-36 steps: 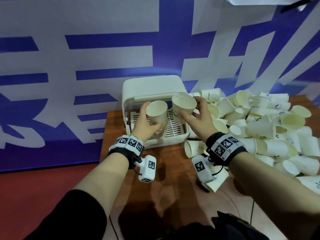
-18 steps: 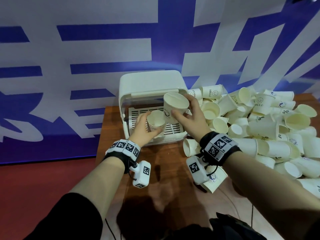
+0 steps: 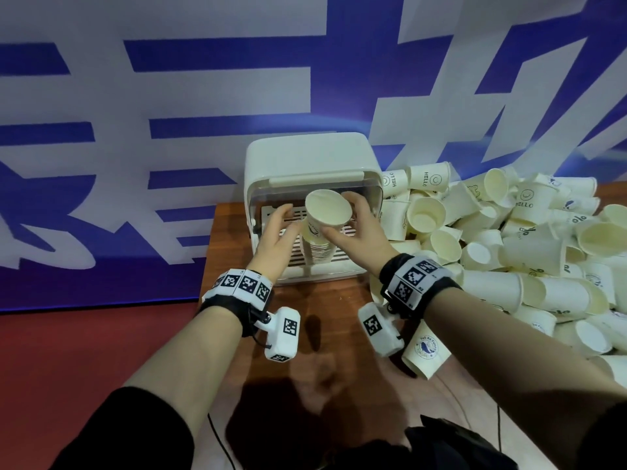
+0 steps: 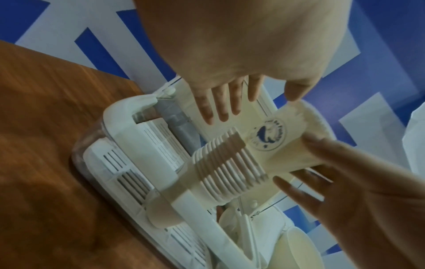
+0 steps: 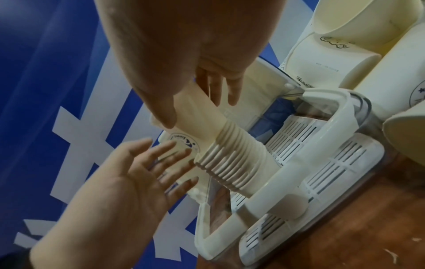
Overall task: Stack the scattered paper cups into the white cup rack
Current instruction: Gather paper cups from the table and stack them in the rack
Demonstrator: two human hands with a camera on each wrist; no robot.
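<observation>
The white cup rack (image 3: 307, 164) stands at the back of the table with its lid up. A stack of nested paper cups (image 3: 318, 250) stands in it, also plain in the left wrist view (image 4: 230, 163) and the right wrist view (image 5: 234, 163). My right hand (image 3: 341, 217) grips the top paper cup (image 3: 327, 212), which has a blue logo (image 4: 266, 138), between thumb and fingers, its base sunk into the stack. My left hand (image 3: 283, 220) is open with straight fingers (image 4: 220, 107) just left of that cup, holding nothing.
A big heap of loose paper cups (image 3: 509, 249) covers the right side of the wooden table (image 3: 322, 317). One cup (image 3: 425, 351) lies under my right wrist. A blue and white banner stands right behind the rack. The table's left edge drops to red floor.
My left hand lowered its cup onto the stack in the rack and let go. My right hand carried its cup left and down onto the top of that stack.
</observation>
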